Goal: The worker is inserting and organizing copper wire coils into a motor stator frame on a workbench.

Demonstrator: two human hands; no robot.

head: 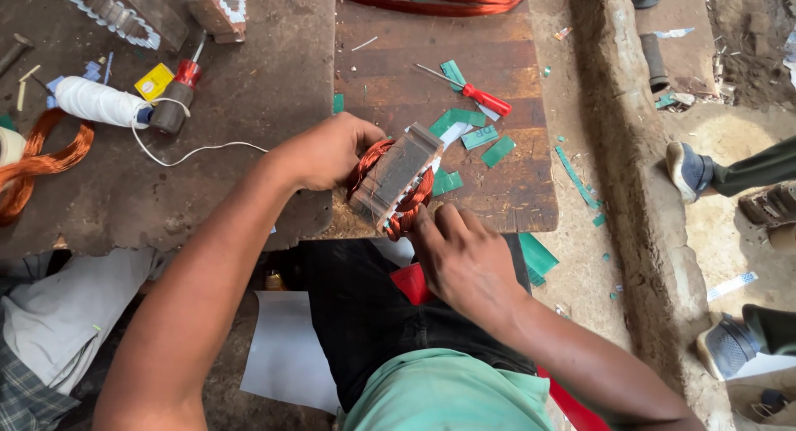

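Nearest, the right hand (464,261) rests its fingertips against the near end of a motor stator (394,180), touching the copper winding there; its fingers are bent and pinching at the wire. The left hand (326,151) grips the stator's far-left side, fingers curled round the winding. The stator lies tilted at the near edge of a wooden board (506,74). Just beyond it, green insulation paper scraps (477,132) lie scattered, then a red-handled screwdriver (473,91). Far left sit a spool of white thread (99,102) and a loose copper wire coil (41,161)
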